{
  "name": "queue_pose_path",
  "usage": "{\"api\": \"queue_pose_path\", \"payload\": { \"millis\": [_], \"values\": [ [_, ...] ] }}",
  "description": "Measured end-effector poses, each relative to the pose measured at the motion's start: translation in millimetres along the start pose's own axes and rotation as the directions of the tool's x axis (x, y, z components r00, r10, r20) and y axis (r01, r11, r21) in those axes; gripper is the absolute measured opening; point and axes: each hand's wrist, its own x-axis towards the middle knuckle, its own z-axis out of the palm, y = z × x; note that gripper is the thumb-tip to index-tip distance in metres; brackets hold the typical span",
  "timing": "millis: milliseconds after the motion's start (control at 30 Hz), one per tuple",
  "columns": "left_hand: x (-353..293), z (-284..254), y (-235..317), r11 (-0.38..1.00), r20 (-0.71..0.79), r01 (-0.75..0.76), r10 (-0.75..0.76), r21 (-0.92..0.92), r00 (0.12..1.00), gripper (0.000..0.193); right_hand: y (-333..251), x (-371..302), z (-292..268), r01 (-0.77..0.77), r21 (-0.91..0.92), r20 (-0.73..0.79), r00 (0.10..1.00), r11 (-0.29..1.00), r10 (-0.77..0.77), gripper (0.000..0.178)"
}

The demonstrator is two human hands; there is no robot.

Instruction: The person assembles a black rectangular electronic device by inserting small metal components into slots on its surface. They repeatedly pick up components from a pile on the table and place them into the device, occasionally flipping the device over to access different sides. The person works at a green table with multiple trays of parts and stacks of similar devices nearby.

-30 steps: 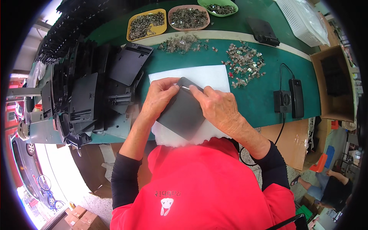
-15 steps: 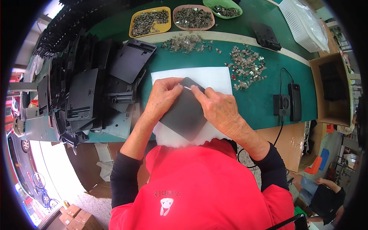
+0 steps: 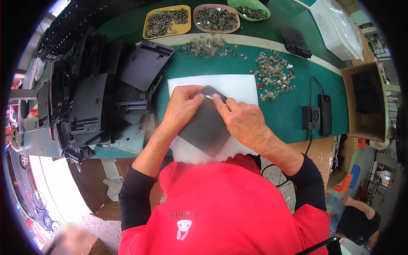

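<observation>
A dark, flat plastic panel (image 3: 205, 132) with rounded corners lies tilted cornerwise over a white foam sheet (image 3: 241, 83). My left hand (image 3: 182, 106) is closed on the panel's upper left edge, thumb on top. My right hand (image 3: 243, 121) is bent over the opposite edge with its fingers curled. At its index fingertip, near the panel's top corner, shows a small shiny metal piece (image 3: 208, 97). The right thumb is hidden, and the underside of the panel cannot be seen.
Small metal clips lie in loose piles (image 3: 275, 74) beyond the foam and fill a yellow tray (image 3: 189, 26), a pink tray (image 3: 216, 31) and a green tray (image 3: 267, 16). Black plastic housings (image 3: 87, 104) are stacked at left. A black corded device (image 3: 325, 114) sits at right beside a cardboard box (image 3: 369, 131).
Both hands keep their hold, and the panel stays nearly where it was. The right fingers have shifted very slightly. The whole view has moved a little.
</observation>
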Motion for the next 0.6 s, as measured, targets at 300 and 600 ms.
{"api": "queue_pose_path", "payload": {
  "millis": [300, 600],
  "values": [
    [3, -2, -8, 0.999, 0.021, -0.050, 0.050, 0.017, 0.999, 0.032, -8, 27, -38, 0.043, -0.044, 0.232, 0.972, 0.998, -0.032, 0.030],
    [6, 0, -10, 0.999, 0.004, -0.051, 0.051, -0.010, 0.999, 0.032, -11, 49, -58, 0.159, 0.109, 0.226, 0.957, 0.981, -0.180, 0.013]
  ]
}}
